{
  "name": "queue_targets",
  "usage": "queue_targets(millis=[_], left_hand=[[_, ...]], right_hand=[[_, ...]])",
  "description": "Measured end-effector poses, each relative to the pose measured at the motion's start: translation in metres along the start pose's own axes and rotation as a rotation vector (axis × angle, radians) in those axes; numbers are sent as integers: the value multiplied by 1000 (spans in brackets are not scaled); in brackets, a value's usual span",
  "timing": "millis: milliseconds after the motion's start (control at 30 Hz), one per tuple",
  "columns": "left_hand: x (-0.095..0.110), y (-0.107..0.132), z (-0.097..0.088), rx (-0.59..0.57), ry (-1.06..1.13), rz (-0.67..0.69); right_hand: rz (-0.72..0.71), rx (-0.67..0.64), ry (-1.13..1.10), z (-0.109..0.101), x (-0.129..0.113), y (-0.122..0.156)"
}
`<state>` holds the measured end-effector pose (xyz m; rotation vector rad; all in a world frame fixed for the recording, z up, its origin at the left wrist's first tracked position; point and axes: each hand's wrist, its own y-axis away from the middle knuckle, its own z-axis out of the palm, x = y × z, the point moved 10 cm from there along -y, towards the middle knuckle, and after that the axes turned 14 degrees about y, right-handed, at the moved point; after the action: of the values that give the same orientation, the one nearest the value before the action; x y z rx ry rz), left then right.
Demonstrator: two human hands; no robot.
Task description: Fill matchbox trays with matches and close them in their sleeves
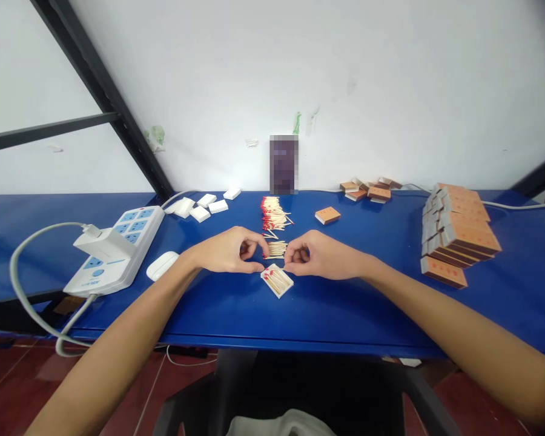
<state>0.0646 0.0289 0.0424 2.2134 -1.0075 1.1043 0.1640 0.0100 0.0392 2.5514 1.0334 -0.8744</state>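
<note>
One matchbox tray [286,289] lies between both hands [231,251] [320,257].

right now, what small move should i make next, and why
Probably lower the match at your right hand into the white tray: it shows over the tray's far end, and several matches already lie inside, visible red heads leftward.

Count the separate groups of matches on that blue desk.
3: a large heap toward the wall, a smaller row between the left hand and right hand, and matches in the white tray. A few strays lie by the heap; the hands may hide others.
</note>
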Motion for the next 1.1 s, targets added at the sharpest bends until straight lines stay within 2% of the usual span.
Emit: queue_targets(millis=[67, 200, 300, 467, 567, 733, 833, 933, 1100], left_hand=[[-2, 0, -2, 8, 8, -9], [-5, 0, -2, 8, 34, -21], [-7, -1, 5, -41, 68, -36], [-6, -3, 17, -114, 18, -14], [-4, -4, 15, -86, -39, 1], [-4, -6, 16, -73, -41, -4], [-4, -7, 17, -81, -49, -12], [-5, -6, 17, -79, -38, -19], [1, -3, 0, 55, -59, 38]], right_hand=[[2, -40, -1, 3, -6, 3], [15, -5, 124, 4, -14, 4], [-8, 38, 192, 5, -18, 2], [56, 79, 247, 2, -12, 3], [16, 119, 287, 2, -17, 3], [-177, 235, 337, 0, -33, 5], [-194, 313, 381, -8, -27, 6], [-210, 312, 425, -8, -20, 5], [-176, 286, 448, -3, -8, -1]])
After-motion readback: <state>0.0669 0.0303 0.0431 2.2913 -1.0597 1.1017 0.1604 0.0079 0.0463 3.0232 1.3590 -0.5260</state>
